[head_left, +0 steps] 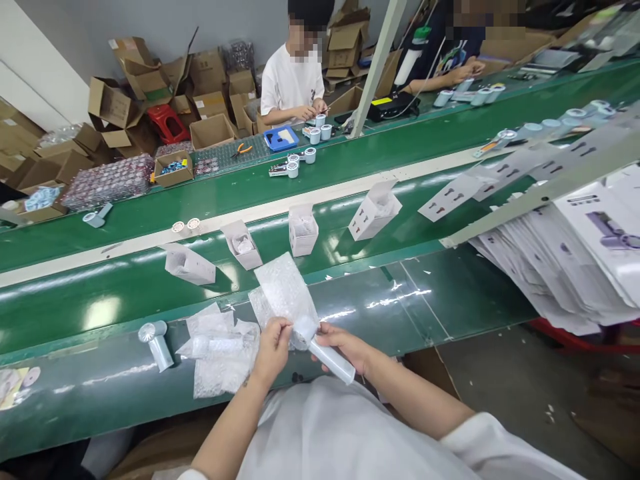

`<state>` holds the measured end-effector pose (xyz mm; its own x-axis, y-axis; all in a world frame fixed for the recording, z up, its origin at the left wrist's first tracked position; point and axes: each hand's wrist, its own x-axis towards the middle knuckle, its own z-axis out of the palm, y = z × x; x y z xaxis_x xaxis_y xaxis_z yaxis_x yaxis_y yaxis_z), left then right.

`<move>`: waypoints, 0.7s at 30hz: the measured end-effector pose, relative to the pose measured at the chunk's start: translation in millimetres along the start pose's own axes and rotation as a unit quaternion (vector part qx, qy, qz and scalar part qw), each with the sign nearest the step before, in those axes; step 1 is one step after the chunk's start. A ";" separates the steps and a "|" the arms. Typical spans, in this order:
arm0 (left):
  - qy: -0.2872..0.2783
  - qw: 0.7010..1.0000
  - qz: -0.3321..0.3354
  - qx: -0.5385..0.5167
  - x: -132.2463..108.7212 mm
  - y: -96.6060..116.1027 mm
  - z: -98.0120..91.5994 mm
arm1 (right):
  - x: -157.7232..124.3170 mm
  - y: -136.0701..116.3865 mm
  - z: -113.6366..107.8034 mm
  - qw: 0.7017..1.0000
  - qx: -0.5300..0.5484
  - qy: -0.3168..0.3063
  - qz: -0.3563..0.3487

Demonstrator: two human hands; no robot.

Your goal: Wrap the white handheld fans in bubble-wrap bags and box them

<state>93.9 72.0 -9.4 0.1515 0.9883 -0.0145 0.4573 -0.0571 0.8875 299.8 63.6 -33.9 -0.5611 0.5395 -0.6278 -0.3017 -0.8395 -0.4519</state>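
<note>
My left hand (pixel 274 347) pinches the edge of a clear bubble-wrap bag (pixel 285 285) near the table's front edge. In my right hand (pixel 343 347) is a light-blue handheld device (pixel 334 360), its round head inside or under the bag and its handle sticking out toward the lower right. To the left, more bubble wrap (pixel 220 353) lies around a pale device. Farther left a bare light-blue device (pixel 159 345) with a round head rests on the dark table (pixel 110 380).
Open white boxes (pixel 302 230) stand on the green conveyor (pixel 125 287) beyond the table. Flattened printed cartons (pixel 545 260) are stacked at right under a slanted metal bar (pixel 520 207). Two people work across the line, one in a white shirt (pixel 290 83).
</note>
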 end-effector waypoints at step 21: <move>-0.102 0.975 0.163 0.112 -41.7 5.7 6.3 | -30.4 11.2 29.8 0.971 0.187 0.138 0.062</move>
<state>95.7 29.6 -6.6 0.4811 0.8653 0.1408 0.5326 -0.4160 0.7370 290.5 35.9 -1.0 -0.3988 0.3865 -0.8316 -0.5322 -0.8360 -0.1333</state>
